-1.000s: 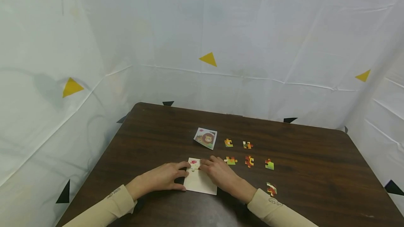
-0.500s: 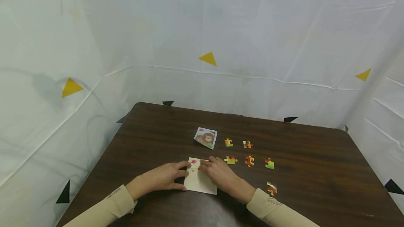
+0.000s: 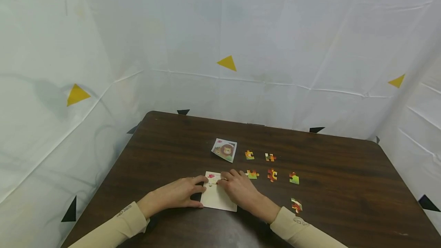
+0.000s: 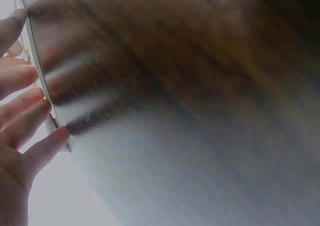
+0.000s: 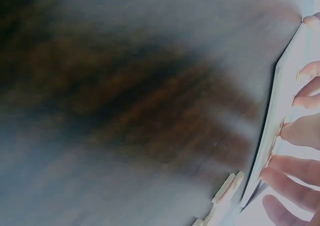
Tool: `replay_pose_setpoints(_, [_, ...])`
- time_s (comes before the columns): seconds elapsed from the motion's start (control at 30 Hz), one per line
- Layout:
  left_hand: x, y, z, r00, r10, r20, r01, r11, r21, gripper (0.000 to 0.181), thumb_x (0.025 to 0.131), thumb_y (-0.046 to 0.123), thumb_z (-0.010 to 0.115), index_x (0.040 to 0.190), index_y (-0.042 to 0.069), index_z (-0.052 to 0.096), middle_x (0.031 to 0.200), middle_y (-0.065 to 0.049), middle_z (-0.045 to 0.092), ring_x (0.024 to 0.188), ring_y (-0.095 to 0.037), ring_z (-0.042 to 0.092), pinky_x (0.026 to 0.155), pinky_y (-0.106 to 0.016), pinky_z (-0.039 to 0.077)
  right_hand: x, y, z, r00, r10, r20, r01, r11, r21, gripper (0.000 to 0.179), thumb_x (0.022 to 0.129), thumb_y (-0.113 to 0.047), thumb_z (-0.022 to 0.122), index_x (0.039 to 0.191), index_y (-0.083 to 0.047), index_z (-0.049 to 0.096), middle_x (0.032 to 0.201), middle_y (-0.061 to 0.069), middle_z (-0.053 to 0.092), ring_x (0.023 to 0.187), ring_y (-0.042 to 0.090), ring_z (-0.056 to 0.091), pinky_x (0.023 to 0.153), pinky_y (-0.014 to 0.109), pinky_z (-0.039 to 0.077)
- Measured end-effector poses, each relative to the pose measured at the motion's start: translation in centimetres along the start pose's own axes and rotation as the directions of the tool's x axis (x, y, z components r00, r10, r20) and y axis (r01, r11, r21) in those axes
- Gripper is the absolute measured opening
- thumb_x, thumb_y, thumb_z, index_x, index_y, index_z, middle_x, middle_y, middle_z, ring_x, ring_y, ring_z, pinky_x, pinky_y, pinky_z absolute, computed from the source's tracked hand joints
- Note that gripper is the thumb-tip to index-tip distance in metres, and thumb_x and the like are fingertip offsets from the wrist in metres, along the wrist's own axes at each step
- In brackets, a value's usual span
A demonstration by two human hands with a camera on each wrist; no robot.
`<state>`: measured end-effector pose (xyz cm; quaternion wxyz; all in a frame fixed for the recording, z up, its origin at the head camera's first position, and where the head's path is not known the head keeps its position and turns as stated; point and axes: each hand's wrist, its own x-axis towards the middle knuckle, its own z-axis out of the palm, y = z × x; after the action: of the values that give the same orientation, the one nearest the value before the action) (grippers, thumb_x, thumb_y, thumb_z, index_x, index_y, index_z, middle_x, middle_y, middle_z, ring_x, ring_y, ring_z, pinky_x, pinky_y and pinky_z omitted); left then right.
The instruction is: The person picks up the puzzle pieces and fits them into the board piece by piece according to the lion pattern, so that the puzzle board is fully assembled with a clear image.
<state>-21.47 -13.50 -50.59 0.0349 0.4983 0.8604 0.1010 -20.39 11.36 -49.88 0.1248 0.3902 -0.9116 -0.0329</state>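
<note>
A square white puzzle board lies on the table in front of me in the head view. A piece with a pink shape sits in its far left corner. My left hand touches the board's left edge with spread, fairly straight fingers, the thumb by the near corner. At the far right part of the board, my right hand has bent fingers and pinches a puzzle piece against the surface; the hand hides most of that piece. In the right wrist view, fingertips meet the board close to its edge.
A picture card with a lion lies beyond the board. Loose puzzle pieces are spread to the right, among them an orange one, a green one and a red-and-white one. White sheeting surrounds the dark table.
My right hand's fingers shift very slightly at the far edge of the board. The left hand, the board and the loose pieces stay where they were.
</note>
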Motion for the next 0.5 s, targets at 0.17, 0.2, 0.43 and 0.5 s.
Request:
replay_pose_setpoints(0.17, [0.05, -0.1, 0.04, 1.0, 0.006, -0.007, -0.006, 1.0, -0.002, 0.042, 0.09, 0.049, 0.062, 0.113, 0.014, 0.065, 0.134, -0.006, 0.048, 0.098, -0.012, 0.06, 0.083, -0.027, 0.052, -0.17, 0.28, 0.06, 1.0, 0.018, 0.009, -0.019, 0.997, 0.075, 0.021, 0.091, -0.017, 0.067, 0.111, -0.02, 0.073, 0.117, 0.005, 0.066, 0.098, 0.021, 0.059, 0.076, 0.039, 0.051])
replay_pose_setpoints(0.2, [0.05, -0.12, 0.03, 1.0, 0.008, -0.01, -0.008, 1.0, -0.002, 0.042, 0.09, 0.049, 0.062, 0.112, 0.014, 0.065, 0.134, -0.006, 0.048, 0.098, -0.012, 0.06, 0.083, -0.027, 0.052, -0.19, 0.36, 0.1, 1.0, 0.02, 0.01, -0.021, 0.996, 0.091, 0.021, 0.091, -0.017, 0.066, 0.111, -0.02, 0.073, 0.118, 0.005, 0.065, 0.098, 0.021, 0.059, 0.076, 0.039, 0.052])
replay_pose_setpoints(0.43, [0.01, -0.14, 0.11, 1.0, 0.005, -0.011, -0.005, 1.0, 0.002, 0.044, 0.09, 0.051, 0.061, 0.114, 0.014, 0.066, 0.133, -0.005, 0.048, 0.098, -0.012, 0.061, 0.084, -0.027, 0.052, -0.51, 0.78, 0.16, 1.0, 0.006, -0.017, -0.002, 0.983, 0.185, 0.025, 0.09, -0.014, 0.068, 0.114, -0.018, 0.07, 0.119, 0.007, 0.065, 0.099, 0.022, 0.059, 0.075, 0.038, 0.054])
replay_pose_setpoints(0.5, [0.01, -0.1, 0.05, 1.0, 0.001, -0.006, -0.001, 1.0, -0.001, 0.044, 0.09, 0.051, 0.061, 0.114, 0.014, 0.066, 0.134, -0.005, 0.048, 0.098, -0.012, 0.06, 0.084, -0.027, 0.052, -0.59, 0.97, 0.1, 1.0, 0.001, -0.024, 0.004, 0.98, 0.201, 0.027, 0.089, -0.013, 0.068, 0.116, -0.017, 0.068, 0.119, 0.005, 0.065, 0.099, 0.022, 0.059, 0.076, 0.039, 0.053])
